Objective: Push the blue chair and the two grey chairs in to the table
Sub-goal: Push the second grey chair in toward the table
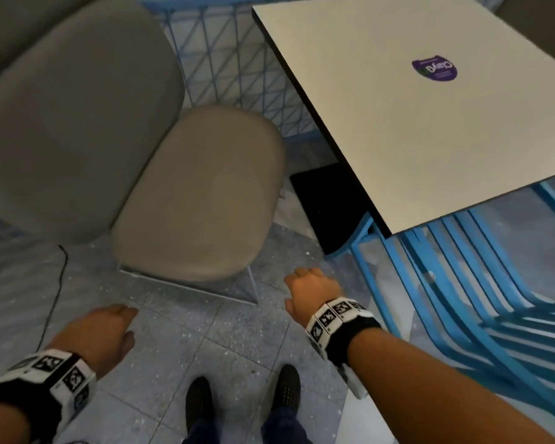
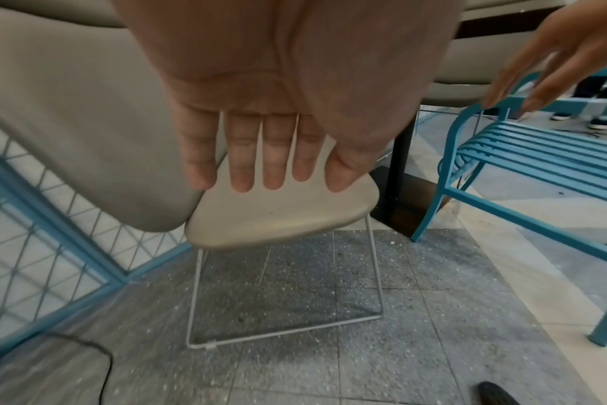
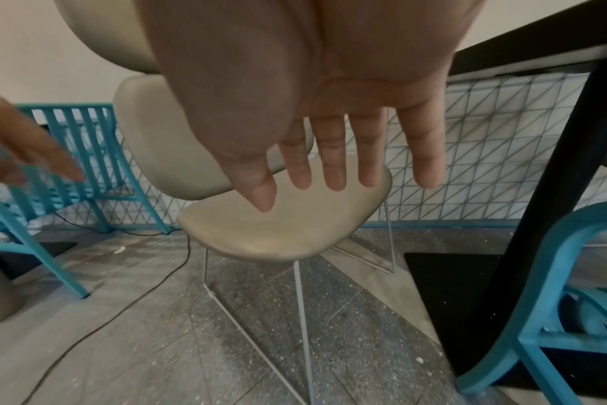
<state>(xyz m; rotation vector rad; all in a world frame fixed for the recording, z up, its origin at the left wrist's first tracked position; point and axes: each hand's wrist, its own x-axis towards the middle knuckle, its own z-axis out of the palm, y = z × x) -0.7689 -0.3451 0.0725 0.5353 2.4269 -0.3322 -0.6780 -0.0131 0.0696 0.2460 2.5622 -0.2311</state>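
A grey chair stands to the left of the table, seat [image 1: 199,193] toward me and backrest [image 1: 71,116] at far left; it is apart from the white table top [image 1: 430,123]. The blue slatted chair [image 1: 462,283] sits at the right with its front under the table's near edge. My left hand [image 1: 109,331] hovers over the floor in front of the grey seat, fingers [image 2: 271,164] straight and holding nothing. My right hand [image 1: 311,290] hangs between the grey seat and the blue chair with spread fingers [image 3: 333,164], touching nothing. A second grey chair is not clearly in view.
A blue wire-mesh fence [image 1: 237,59] runs behind the grey chair. The table's black base plate [image 1: 327,203] lies on the floor beside the seat. A black cable [image 1: 55,299] trails across the tiles at left. My shoes [image 1: 199,402] are below. Another blue chair [image 3: 87,153] stands further left.
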